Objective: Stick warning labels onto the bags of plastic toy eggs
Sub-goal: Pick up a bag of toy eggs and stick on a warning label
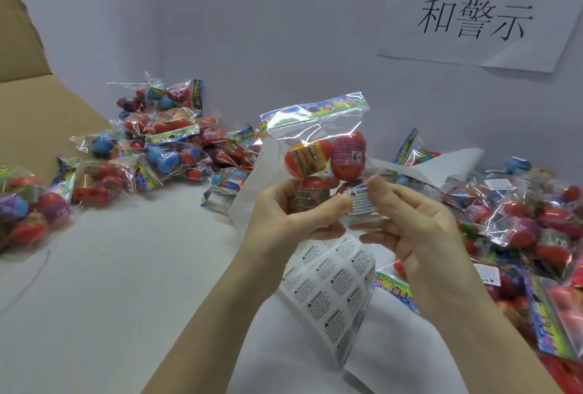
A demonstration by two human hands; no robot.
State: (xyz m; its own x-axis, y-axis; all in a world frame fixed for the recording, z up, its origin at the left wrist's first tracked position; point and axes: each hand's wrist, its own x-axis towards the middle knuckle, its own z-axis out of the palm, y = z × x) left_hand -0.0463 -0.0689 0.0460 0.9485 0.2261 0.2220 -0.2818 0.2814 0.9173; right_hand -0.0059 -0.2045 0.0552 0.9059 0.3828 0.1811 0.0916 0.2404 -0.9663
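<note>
1. Two bare hands met at the middle of the view, above a white counter (110,283), and held up one clear bag (318,154) of plastic toy eggs.
2. The left hand (284,217) gripped the bag's lower part, fingers curled behind it and thumb across the front.
3. The right hand (419,229) pinched the bag's lower right corner, its thumb pressed on one white warning label (361,202) stuck to the front of the bag.
4. The bag stood upright: its long axis ran top to bottom, and its colourful header strip (315,111) was uppermost, tilted slightly up to the right.
5. Four eggs showed inside the bag, two on top and two partly hidden behind the hands. All looked mostly red; the upper left one had a yellow band.
6. Directly below the bag, one curled sheet of warning labels (331,286) hung down toward the counter, with labels printed in rows; an exact count could not be made.
7. Left of the bag lay a heap of many similar bags (164,147), too jumbled to count, beside a brown cardboard flap (34,116).
8. Right of the bag lay a second heap of bags (520,223), some showing white labels.
9. Above and right of the bag, one paper sign (476,12) with Chinese characters hung on the wall.
</note>
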